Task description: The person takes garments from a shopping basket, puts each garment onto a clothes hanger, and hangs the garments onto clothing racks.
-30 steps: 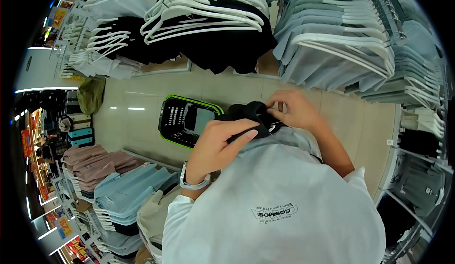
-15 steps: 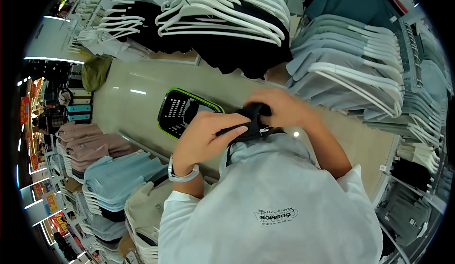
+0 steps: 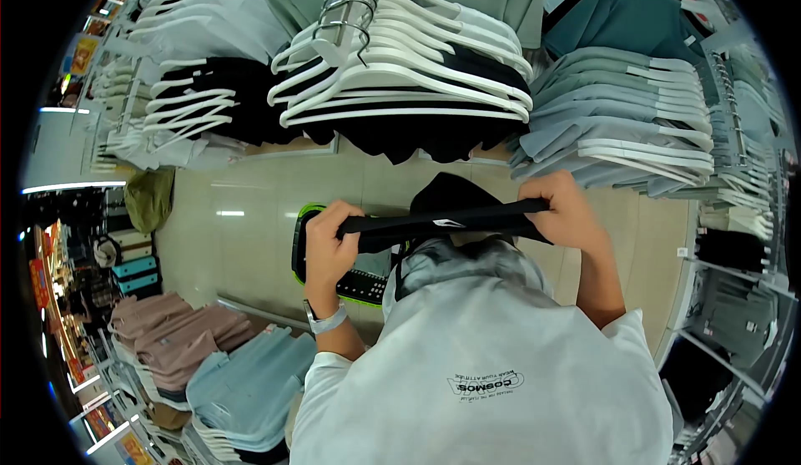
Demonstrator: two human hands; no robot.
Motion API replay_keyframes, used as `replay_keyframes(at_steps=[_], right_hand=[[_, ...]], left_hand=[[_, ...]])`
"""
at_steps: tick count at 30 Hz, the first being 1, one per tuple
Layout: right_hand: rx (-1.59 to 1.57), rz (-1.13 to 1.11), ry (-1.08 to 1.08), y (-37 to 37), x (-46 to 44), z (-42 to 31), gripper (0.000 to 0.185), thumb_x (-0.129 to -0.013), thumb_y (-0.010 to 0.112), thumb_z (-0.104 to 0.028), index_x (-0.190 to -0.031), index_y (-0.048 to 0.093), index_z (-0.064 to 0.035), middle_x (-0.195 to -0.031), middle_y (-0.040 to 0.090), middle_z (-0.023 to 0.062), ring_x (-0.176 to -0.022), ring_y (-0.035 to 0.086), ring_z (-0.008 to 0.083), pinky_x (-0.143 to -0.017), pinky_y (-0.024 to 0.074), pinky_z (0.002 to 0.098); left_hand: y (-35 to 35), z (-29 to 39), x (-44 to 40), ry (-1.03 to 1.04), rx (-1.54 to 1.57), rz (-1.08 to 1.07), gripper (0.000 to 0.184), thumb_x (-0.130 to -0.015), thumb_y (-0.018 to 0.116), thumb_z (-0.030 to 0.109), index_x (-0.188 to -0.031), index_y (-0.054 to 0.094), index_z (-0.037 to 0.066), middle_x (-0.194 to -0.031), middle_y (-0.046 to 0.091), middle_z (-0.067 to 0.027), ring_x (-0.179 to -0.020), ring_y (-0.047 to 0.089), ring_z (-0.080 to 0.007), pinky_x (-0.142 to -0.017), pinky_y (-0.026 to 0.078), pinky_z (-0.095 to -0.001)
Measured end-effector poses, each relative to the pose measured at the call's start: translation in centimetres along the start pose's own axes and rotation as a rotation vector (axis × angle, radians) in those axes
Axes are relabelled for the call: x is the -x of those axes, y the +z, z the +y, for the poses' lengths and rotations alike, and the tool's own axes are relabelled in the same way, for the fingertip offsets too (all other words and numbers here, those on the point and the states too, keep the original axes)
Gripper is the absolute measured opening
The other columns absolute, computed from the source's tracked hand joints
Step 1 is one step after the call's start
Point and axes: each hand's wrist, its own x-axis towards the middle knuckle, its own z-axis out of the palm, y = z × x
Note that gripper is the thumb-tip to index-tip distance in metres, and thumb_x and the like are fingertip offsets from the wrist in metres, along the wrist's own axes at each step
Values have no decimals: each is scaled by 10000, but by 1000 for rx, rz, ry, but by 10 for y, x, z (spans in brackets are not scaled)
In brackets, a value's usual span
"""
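A black garment (image 3: 450,219) is stretched taut between my two hands in front of my chest, its upper edge rolled into a band with a small white mark near the middle. My left hand (image 3: 332,240), with a watch on the wrist, is closed around its left end. Around the right end my right hand (image 3: 564,208) is closed as well. Some black cloth bulges up behind the band. Partly behind my left hand, a black basket with a green rim (image 3: 298,244) stands on the floor, with grey cloth inside.
White hangers with black clothes (image 3: 409,106) hang straight ahead, and grey-blue garments (image 3: 622,102) at the right. Pink shirts (image 3: 179,331) and light blue shirts (image 3: 246,390) hang at the lower left. An olive bag (image 3: 148,202) is farther left.
My hands have moved apart, pulling the bunched black garment out into a straight band. The view has shifted, and the basket now shows partly behind my left hand.
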Motion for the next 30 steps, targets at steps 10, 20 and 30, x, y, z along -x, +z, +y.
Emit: replay_keyframes(at_steps=[10,20,30], right_hand=[[226,-171,11,-16,-31,27,97,-616,554,-25,-687,569,40,-575,468,177,-508,449,260,-493,371,345],[18,424,-361,-23,-118,-5,176,-795,637,-46,-962,618,7,-907,609,92,-842,573,180,-766,445,269],[315,619,-500,27,-155,-26,444,-668,767,-162,-1055,594,-30,-945,585,130,-893,546,315,-775,452,400]], left_hand=[[11,5,-25,-94,390,-80,15,-711,505,-1,-714,499,-14,-554,421,-32,-517,372,-84,-480,306,-225],[12,11,-35,-90,248,-35,73,-709,573,-1,-775,603,1,-542,512,-62,-445,455,-108,-447,358,-224],[19,12,-13,-227,141,79,68,-727,588,15,-779,624,-8,-537,541,-79,-433,490,-131,-450,379,-228]])
